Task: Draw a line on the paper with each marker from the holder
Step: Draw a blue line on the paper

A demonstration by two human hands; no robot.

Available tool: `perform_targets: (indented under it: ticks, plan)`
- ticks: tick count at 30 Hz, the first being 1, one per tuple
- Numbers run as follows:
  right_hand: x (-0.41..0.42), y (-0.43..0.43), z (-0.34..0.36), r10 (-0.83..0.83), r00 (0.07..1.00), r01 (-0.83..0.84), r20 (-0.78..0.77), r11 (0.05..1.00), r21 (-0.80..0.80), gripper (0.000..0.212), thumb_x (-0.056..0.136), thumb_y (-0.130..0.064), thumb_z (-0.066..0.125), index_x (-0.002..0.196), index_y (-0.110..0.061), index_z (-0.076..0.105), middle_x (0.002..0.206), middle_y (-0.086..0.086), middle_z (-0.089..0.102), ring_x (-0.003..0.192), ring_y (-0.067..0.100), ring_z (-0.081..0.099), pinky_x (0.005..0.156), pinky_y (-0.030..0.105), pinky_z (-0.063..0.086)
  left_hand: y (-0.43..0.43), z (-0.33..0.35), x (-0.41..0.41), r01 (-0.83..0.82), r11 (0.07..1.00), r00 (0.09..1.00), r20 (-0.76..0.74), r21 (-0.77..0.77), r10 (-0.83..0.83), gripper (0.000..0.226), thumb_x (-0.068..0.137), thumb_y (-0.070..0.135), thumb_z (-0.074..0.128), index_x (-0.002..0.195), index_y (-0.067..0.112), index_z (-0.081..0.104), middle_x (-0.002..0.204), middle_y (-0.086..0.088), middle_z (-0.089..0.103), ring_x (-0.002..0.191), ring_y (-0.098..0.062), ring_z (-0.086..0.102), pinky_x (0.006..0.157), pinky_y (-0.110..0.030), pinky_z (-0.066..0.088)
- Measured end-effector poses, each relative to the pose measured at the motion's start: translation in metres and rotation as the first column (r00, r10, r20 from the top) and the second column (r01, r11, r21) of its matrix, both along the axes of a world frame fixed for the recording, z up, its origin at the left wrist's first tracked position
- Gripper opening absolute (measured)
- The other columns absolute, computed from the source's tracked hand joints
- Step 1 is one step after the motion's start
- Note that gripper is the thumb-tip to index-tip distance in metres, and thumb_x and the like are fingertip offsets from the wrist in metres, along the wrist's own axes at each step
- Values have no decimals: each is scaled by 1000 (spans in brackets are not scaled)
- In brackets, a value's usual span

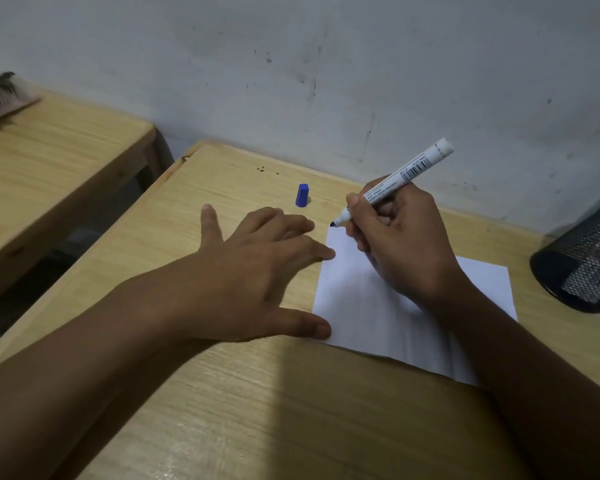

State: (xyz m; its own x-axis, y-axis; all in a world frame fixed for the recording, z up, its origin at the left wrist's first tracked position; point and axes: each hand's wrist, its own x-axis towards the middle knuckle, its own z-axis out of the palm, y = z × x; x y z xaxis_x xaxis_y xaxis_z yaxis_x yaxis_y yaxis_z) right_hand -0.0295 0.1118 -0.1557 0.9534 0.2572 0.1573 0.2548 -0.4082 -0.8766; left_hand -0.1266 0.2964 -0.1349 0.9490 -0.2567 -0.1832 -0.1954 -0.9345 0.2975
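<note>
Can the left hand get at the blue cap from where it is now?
Probably yes: the left hand lies flat and free, and the blue cap stands just beyond its fingertips with nothing between.

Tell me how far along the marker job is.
Done: cap is off, standing on the desk. In hand: right hand has the marker tip at the paper's far corner; left hand steadies it. Left: no line shows; holder has more.

The black wire-mesh cylindrical holder (581, 258) was cut off by the right edge; we could not identify its blurred pink and white contents. The right hand (400, 242) hid part of the white paper sheet (368, 317). A brown bristly object (0, 97) at far left was cropped and unidentifiable.
</note>
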Motion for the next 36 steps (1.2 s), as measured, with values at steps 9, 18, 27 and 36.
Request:
perform_targets:
  ticks: [9, 18, 27, 36]
  plan:
    - [1, 0, 1, -2, 1000, 2, 12, 1000, -31, 21, 99, -33, 60, 104, -13, 65, 80, -4, 72, 68, 9, 70, 64, 21, 54, -2, -1, -1, -9, 998, 999, -43, 58, 12, 81, 67, 86, 37, 139, 62, 12, 162, 19, -8, 146, -10, -22, 106, -77, -9]
    - [-2, 0, 2, 12, 1000, -12, 11, 999, -37, 11, 98, -29, 61, 92, -20, 64, 80, -1, 71, 78, 18, 74, 78, 45, 64, -2, -1, -1, -14, 998, 999, -48, 54, 17, 80, 69, 84, 41, 140, 61, 13, 162, 18, -7, 147, -10, -21, 106, -77, -10]
    - [-4, -1, 1, 49, 998, -45, 50, 997, -65, 17, 97, -29, 62, 89, -15, 65, 74, -3, 70, 73, 18, 73, 72, 45, 64, -3, -1, -1, -5, 999, 999, -51, 53, 8, 79, 70, 83, 43, 141, 60, 15, 162, 18, -6, 147, -10, -21, 106, -77, -10]
    - [5, -14, 29, -25, 993, 72, -113, 896, 439, 29, 99, -17, 60, 94, 11, 63, 64, 14, 63, 47, 19, 52, 46, 30, 43, 1, 2, -6, -40, 989, 998, 35, -143, 45, 74, 62, 83, 58, 128, 52, 42, 153, 19, 28, 145, -5, 3, 110, -74, -5]
